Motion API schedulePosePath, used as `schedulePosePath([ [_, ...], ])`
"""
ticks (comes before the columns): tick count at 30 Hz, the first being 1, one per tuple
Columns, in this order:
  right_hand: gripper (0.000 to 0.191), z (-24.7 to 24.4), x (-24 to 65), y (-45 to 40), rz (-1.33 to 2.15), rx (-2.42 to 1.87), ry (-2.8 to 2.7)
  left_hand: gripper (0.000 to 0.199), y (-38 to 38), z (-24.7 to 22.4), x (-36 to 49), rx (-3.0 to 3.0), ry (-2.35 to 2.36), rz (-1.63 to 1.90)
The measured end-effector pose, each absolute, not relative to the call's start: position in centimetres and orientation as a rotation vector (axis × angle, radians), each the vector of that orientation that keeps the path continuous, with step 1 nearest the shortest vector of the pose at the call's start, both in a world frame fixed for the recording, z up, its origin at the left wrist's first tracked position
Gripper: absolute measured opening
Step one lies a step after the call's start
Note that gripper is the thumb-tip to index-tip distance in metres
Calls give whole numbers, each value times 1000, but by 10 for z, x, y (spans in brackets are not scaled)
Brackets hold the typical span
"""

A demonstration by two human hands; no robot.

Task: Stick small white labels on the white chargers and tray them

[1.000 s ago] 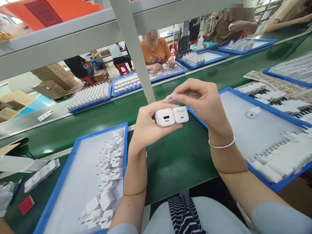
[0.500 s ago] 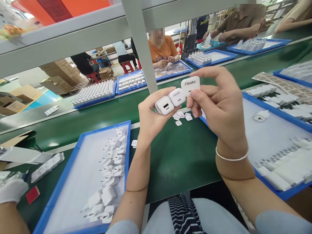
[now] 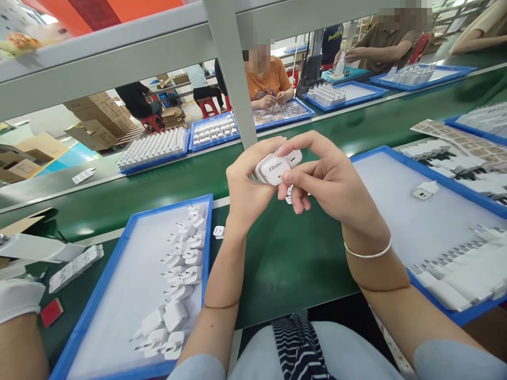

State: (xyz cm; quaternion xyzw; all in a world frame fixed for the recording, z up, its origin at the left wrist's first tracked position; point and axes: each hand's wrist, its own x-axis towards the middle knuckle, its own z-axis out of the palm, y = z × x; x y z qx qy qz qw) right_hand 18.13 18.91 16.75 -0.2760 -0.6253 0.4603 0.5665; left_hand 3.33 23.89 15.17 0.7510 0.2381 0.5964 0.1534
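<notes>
Up in front of me, my left hand (image 3: 249, 182) is closed around a white charger, its front turned to the right. My right hand (image 3: 317, 174) pinches a small white face plate (image 3: 274, 170) marked "Fibaks" by its edges. That plate lies against or just before the charger's front, covering its ports. Beside it a second white piece with a slot (image 3: 295, 157) sticks out of the left hand; most of it is behind my right fingers. A few loose plates (image 3: 289, 195) on the green surface show partly below my right hand. Another plate (image 3: 218, 231) lies by my left forearm.
A blue-rimmed tray (image 3: 129, 232) with jumbled white plugs stands on my left. The right tray (image 3: 380, 153) holds rows of plugs and a single charger (image 3: 424, 190). A co-worker's gloved hand (image 3: 19, 298) is at far left. Behind the grey post (image 3: 232, 68), people work at more trays.
My right hand has moved left and slightly down, bringing the face plate from beside the second piece onto or right before the charger's front. My left hand has stayed nearly in place.
</notes>
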Motion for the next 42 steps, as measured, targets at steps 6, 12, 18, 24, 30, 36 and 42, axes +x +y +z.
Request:
schedulePosePath([
  [6, 22, 167, 184, 191, 1104, -641, -1474, 27, 237, 153, 32, 2183, 678, 1681],
  [12, 21, 168, 185, 189, 1097, -641, -1486, 28, 235, 155, 31, 2190, 708, 1646],
  [18, 20, 167, 186, 189, 1092, -652, -1493, 29, 235, 156, 31, 2202, 662, 1656],
  [24, 25, 167, 188, 190, 1115, -676, -1498, 28, 237, 155, 31, 2236, 645, 1660],
  [30, 31, 169, 193, 189, 1158, -701, -1527, 28, 240, 151, 32, 2308, 544, 1741],
  [36, 34, 172, 195, 187, 1180, -721, -1550, 23, 238, 152, 33, 2352, 532, 1736],
  [42, 35, 172, 196, 188, 1183, -748, -1549, 21, 238, 152, 33, 2372, 575, 1706],
])
